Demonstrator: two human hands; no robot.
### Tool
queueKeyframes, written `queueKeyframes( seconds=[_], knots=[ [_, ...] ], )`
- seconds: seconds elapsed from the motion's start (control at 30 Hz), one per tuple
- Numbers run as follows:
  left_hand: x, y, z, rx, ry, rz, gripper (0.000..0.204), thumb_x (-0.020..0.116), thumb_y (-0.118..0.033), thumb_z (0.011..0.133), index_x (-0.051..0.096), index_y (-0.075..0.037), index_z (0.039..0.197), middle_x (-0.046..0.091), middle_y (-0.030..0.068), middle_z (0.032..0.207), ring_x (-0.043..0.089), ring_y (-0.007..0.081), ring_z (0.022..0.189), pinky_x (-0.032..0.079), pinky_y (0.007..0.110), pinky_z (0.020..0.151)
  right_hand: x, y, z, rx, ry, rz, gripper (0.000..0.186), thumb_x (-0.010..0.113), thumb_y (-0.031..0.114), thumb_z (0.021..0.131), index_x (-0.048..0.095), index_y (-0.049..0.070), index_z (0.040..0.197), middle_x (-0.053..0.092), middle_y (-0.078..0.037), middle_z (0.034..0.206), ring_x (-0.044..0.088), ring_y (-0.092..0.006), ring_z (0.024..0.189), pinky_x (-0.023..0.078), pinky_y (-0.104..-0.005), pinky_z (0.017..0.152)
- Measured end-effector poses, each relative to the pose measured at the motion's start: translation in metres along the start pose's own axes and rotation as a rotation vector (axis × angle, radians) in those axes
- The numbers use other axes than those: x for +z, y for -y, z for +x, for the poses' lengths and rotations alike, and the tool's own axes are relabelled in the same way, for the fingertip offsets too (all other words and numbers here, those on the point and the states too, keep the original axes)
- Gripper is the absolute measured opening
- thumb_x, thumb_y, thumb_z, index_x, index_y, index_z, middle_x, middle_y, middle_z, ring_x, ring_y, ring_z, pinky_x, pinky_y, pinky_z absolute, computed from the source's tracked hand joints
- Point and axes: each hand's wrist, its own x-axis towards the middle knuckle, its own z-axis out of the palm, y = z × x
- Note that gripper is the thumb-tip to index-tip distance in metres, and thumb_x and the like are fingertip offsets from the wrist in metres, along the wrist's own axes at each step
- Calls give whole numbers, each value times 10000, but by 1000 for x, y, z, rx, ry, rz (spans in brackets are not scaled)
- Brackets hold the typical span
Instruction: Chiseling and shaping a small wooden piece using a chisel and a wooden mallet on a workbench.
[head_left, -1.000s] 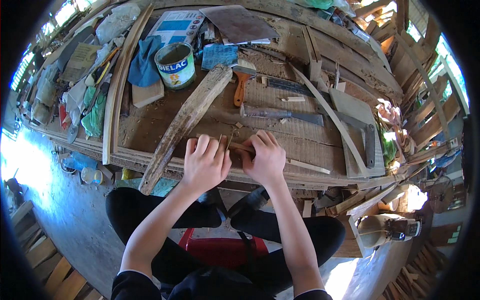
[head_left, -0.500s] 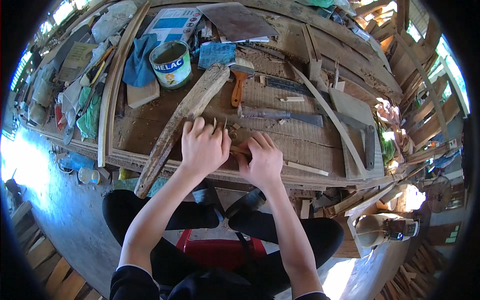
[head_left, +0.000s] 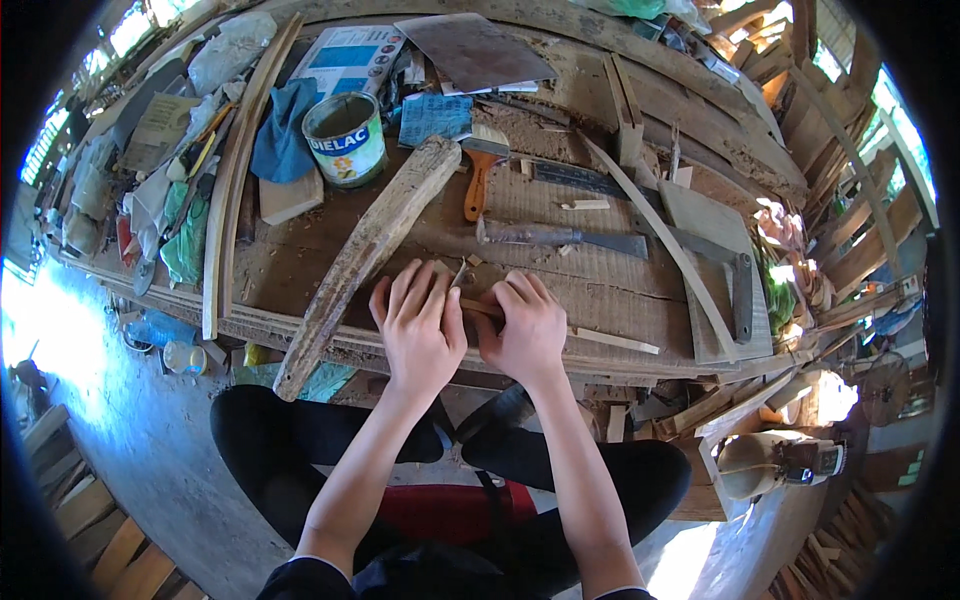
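My left hand [head_left: 418, 330] is closed at the bench's front edge, gripping a small thin piece [head_left: 462, 272] that stands up at its fingertips; whether blade or wood I cannot tell. Just beside it, my right hand [head_left: 525, 330] pinches a narrow wooden strip [head_left: 483, 306]. A pale strip end [head_left: 625, 340] shows to its right. A long rough log piece [head_left: 355, 275] lies slanted left of both hands. Beyond them lie a wide-bladed tool [head_left: 610, 243] with a worn handle and an orange-handled brush [head_left: 478, 185].
A paint can [head_left: 345, 160], blue cloth [head_left: 285, 135], papers and piled bags and tools fill the bench's back and left. A curved slat [head_left: 680, 265], metal square [head_left: 742, 295] and board [head_left: 705, 335] lie right. My legs are crossed below; stacked wood surrounds the bench.
My left hand moved away from me, then came back toward the front edge with the thin piece. My right hand has shifted only slightly, still on the strip.
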Motion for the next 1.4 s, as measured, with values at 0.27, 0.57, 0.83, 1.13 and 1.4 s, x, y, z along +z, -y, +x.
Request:
queueKeyframes(
  seconds=[0.27, 0.57, 0.83, 1.13, 1.4],
  knots=[
    [-22, -2, -6, -7, -139, -85, 300, 701, -111, 840, 694, -85, 1139, 643, 113, 986, 510, 337, 983, 401, 437, 895, -1, 1, 1, 1, -18, 13, 219, 782, 149, 662, 582, 95, 734, 557, -47, 786, 593, -269, 759, 499, -382, 618],
    [-26, 8, -4, 31, -31, 104, 389, 617, -100, 833, 654, -108, 1220, 555, 112, 1018, 541, 310, 888, 493, 417, 720, -2, 4, 3, 7, -35, 21, 201, 786, 141, 675, 598, 99, 732, 575, -40, 776, 610, -270, 764, 510, -382, 616],
    [-46, 23, 8, 232, 319, 395, 470, 587, -340, 922, 593, -13, 1260, 529, 92, 927, 539, 263, 941, 443, 378, 680, -3, 3, 1, 5, -13, 9, 202, 783, 154, 681, 595, 105, 737, 567, -41, 785, 609, -268, 787, 511, -386, 624],
    [-30, 21, 8, 142, 215, 71, 496, 583, -223, 934, 466, -29, 1375, 564, 122, 785, 624, 284, 651, 522, 386, 514, 0, 3, 0, 5, -42, 11, 203, 777, 156, 684, 588, 104, 740, 571, -45, 781, 606, -272, 780, 510, -390, 624],
    [-20, 12, 8, 162, 202, 139, 353, 611, -175, 907, 593, -29, 1228, 564, 132, 861, 628, 304, 687, 533, 381, 574, 2, 2, -1, 31, -22, 2, 205, 766, 181, 690, 590, 103, 761, 562, -45, 824, 600, -271, 803, 510, -392, 654]
  ],
)
